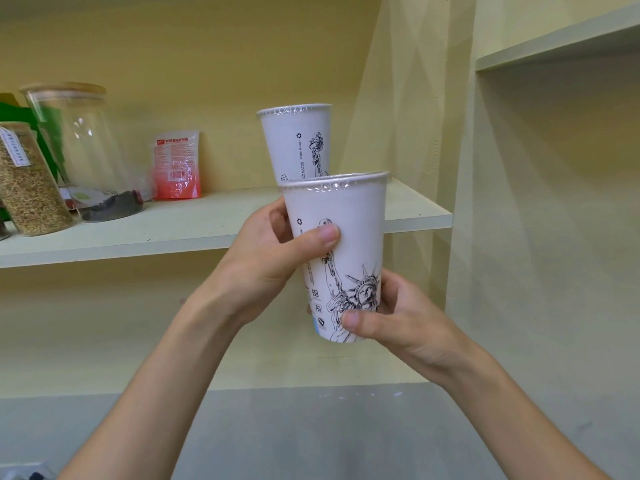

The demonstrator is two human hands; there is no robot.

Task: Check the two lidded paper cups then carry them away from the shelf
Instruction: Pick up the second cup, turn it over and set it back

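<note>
Two white paper cups with clear sealed lids and a black Statue of Liberty drawing are in view. The near cup (349, 233) is held upright in front of the shelf by both hands. My left hand (277, 258) wraps its upper half from the left, thumb across the front. My right hand (391, 320) grips its base from the right. The far cup (298, 143) stands upright on the pale shelf board (194, 223), directly behind the held cup, its lower part hidden by it.
On the shelf's left stand a glass jar of grain (27, 188), a tall glass jar (86, 154) with a wooden lid and dark contents at its bottom, and a red packet (177, 164) leaning on the back wall. A higher shelf (554, 39) juts out at the right.
</note>
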